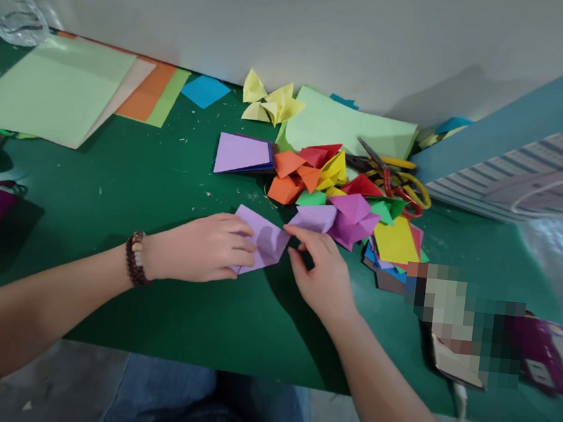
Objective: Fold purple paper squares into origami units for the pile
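A folded sheet of light purple origami paper [269,238] lies on the green table in front of me. My left hand [212,247], with a beaded bracelet at the wrist, rests across its left part, fingers bent over it and gripping it. At the paper's right corner is my right hand [323,269], index fingertip on the corner and thumb close beside the edge. Just beyond are another folded light purple piece [314,217] and a darker purple folded piece [354,218]. The undersides of my fingers are hidden.
A stack of square purple paper [243,154] lies behind, beside orange folded pieces [288,188] and scissors [391,172]. Large pale green sheets [53,83] lie at left. Yellow square paper [398,240] tops a pile at right, near a phone [456,364] with a cable.
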{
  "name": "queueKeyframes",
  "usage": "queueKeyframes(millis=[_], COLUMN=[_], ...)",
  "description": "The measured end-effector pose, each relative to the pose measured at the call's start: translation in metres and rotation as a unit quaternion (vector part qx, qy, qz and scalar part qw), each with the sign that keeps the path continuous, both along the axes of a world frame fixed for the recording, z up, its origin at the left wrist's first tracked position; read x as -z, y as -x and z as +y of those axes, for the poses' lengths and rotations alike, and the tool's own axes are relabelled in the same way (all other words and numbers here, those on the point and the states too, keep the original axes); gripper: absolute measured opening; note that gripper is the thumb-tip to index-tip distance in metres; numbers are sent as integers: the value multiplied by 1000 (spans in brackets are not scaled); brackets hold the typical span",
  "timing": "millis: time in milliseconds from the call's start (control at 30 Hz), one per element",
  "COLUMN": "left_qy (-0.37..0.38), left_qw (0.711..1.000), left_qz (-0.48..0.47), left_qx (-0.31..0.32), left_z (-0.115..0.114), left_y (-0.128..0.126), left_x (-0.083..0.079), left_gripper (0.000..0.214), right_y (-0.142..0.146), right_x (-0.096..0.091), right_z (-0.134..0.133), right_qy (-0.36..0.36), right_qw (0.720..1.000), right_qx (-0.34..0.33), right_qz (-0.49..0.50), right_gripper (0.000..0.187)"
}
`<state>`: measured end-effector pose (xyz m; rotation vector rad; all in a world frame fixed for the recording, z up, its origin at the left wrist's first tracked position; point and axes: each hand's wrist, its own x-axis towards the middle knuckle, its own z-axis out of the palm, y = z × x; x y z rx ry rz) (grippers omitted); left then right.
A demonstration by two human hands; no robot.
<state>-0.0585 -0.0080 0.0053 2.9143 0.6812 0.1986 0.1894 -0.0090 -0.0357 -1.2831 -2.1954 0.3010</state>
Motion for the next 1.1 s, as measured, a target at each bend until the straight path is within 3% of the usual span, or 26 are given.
queueKeyframes(millis=[200,367,467,633,733,900,1100], left_qy=[-8,-16,-29,-62,-81,-76,-54], left_qw=[1000,1000,998,985,980,985,990], left_qz=[8,16,43,47,38,59,62], left_qx=[15,2,-47,-151,-178,-140,-115], left_z=[4,-3,-18,-50,-59,-55,-52], left_y=[9,5,-7,-30,-34,-30,-27], left_x=[-1,-1,0,9,15,11,3], left_gripper=[38,33,30,33,44,46,60], right_y=[-8,-16,-19,-24,-26,-20,-26], right_x=[-7,-16,-18,-21,-29,-42,-31], right_z=[-1,-11,-13,-8,-6,13,39], right_qy=[-2,32,21,-57,-65,14,159], right_qw=[999,993,988,976,965,947,943], right_qx=[-53,-112,-153,-189,-197,-289,-289], right_qz=[10,8,-16,-93,-160,-143,-54], right_gripper=[30,30,32,22,20,14,14])
